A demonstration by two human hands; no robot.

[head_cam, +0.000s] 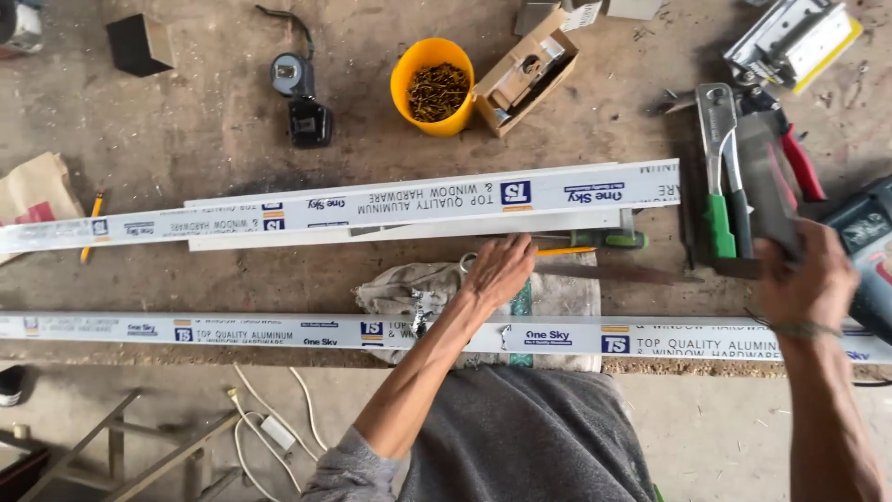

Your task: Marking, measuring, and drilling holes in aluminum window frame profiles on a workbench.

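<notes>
**Hands over the workbench, a dark flat piece in the right**

The right hand (806, 279) is raised at the bench's right end, fingers wrapped round the lower edge of a dark flat piece (767, 186) that stands up in front of the tools behind it. What that piece is I cannot make out; it is blurred, and its lower edge is hidden by the hand. Just right of the hand lies a power drill (869, 251), cut off by the picture's edge.

The left hand (500, 271) lies palm down with fingers loosely spread on a dirty cloth (400, 290), holding nothing. Its fingertips reach toward the far aluminium profile (390, 206), a long white strip wrapped in printed film that runs across the bench. A screwdriver with a green and yellow handle (595, 240) peeks out from under that strip, mostly hidden. The near aluminium profile (232, 331) lies along the bench's front edge, passing under the left forearm and cut off at both ends.

Behind the dark piece sit a hand riveter with green grips (717, 158) and red-handled snips (801, 165), partly hidden by it. Farther back stand a yellow cup of screws (432, 85), an open cardboard box (526, 72) and a tape measure (290, 74). A pencil (91, 223) lies at the left, near a brown paper bag (32, 191).
</notes>
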